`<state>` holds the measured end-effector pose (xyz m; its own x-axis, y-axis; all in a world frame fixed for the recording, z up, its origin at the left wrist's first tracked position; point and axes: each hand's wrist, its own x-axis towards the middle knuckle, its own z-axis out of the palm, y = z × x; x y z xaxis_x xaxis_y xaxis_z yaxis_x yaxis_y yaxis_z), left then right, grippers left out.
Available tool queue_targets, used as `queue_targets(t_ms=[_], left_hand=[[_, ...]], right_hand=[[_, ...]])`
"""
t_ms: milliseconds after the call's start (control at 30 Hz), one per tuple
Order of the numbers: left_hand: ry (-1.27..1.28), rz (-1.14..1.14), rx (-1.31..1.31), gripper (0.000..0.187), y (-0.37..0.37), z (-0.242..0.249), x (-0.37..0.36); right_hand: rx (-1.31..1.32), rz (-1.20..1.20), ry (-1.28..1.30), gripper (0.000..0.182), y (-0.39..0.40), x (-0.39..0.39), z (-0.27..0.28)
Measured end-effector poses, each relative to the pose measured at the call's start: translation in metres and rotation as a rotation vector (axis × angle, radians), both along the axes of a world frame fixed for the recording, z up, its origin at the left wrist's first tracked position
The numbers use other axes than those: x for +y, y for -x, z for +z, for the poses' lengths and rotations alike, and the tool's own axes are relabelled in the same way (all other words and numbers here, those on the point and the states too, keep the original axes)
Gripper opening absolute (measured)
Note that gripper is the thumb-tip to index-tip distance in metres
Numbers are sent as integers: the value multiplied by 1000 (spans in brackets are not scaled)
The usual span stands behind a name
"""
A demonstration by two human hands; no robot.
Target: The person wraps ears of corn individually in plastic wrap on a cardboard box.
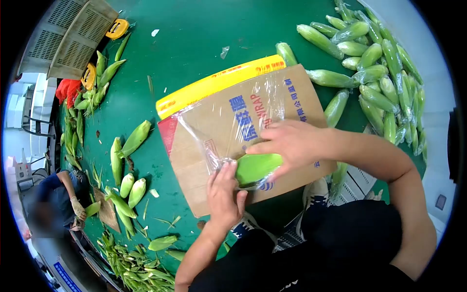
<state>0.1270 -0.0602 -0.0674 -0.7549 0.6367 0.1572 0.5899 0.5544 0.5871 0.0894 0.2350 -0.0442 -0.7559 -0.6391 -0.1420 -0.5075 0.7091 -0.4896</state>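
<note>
A green ear of corn (258, 168) in its husk lies on the brown cardboard box (194, 182), near the box's front edge. Clear plastic wrap (202, 129) stretches over the box top and around the corn. My left hand (224, 194) is closed at the corn's left end, its fingers on the wrap and husk. From above, my right hand (287, 146) curves over the right end of the corn, gripping it. Along the far side of the box runs a yellow wrap roll box (219, 82) with red print.
Several wrapped ears of corn (374, 73) are heaped at the right. Unwrapped ears (134, 138) and a pile of husk scraps (131, 263) lie to the left. A co-worker (61, 199) handles corn at the far left. Grey crates (73, 36) stand at upper left.
</note>
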Motion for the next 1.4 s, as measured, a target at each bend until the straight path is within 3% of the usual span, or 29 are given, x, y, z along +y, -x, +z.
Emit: queue_targets(t_ms=[33, 100, 167, 200, 233, 333, 367, 433, 500, 533, 567, 633, 700, 733, 767, 867, 967, 1067, 1133, 1167, 1267, 1300, 1367, 1400], left_hand=[[-16, 89, -52, 46, 9, 1, 7], [227, 198, -27, 50, 53, 4, 23], [413, 369, 307, 54, 127, 14, 49], [256, 372, 616, 56, 167, 8, 52], [198, 415, 601, 54, 192, 10, 58], [-114, 186, -319, 61, 199, 32, 63], [51, -12, 83, 64, 188, 31, 68], [184, -85, 418, 61, 170, 28, 72], [297, -106, 495, 62, 154, 28, 70], [340, -91, 394, 64, 140, 30, 67], [474, -67, 161, 60, 125, 41, 68], [421, -134, 40, 52, 114, 39, 64], [450, -142, -80, 50, 111, 51, 65], [484, -146, -160, 50, 114, 61, 66], [517, -147, -232, 51, 119, 67, 67], [533, -243, -357, 57, 131, 66, 64], [303, -304, -548, 68, 133, 51, 55], [283, -546, -643, 76, 88, 31, 38], [682, -790, -961, 71, 60, 49, 53], [691, -790, -977, 74, 55, 52, 52], [626, -776, -1057, 81, 54, 54, 34], [552, -770, -1103, 85, 61, 56, 21], [420, -752, -1187, 89, 69, 64, 10], [435, -780, -1246, 89, 59, 59, 5]], right_hand=[[154, -54, -68, 77, 2, -3, 3], [438, -229, -154, 80, 20, -12, -3], [216, -436, 77, 79, 65, -12, -3], [111, -546, 189, 78, 81, -12, 0], [225, -449, 113, 76, 88, -13, 0], [427, -251, -50, 70, 106, -2, -10], [413, -245, -48, 70, 114, 4, -15], [295, -214, 12, 78, 117, 4, -14], [71, -149, 222, 78, 100, 4, -11], [-40, -115, 322, 78, 87, 3, -8], [-303, -130, 167, 68, 76, 0, 0], [-598, -27, 91, 54, 94, 1, 27], [-261, 18, 301, 50, 125, 11, 0], [200, 34, 489, 50, 132, 8, -30], [325, 153, 368, 52, 141, -2, -36], [436, 321, 32, 54, 122, -22, -75], [442, 301, 29, 58, 116, -25, -74], [400, 298, 71, 57, 119, -24, -71], [419, 292, 83, 56, 117, -24, -71], [411, 307, 88, 58, 118, -24, -72], [324, 257, 246, 62, 91, -33, -68], [261, 282, 346, 71, 60, -31, -47], [-504, 191, 206, 81, -5, -40, 24], [-982, 175, 268, 88, -24, -44, 18]])
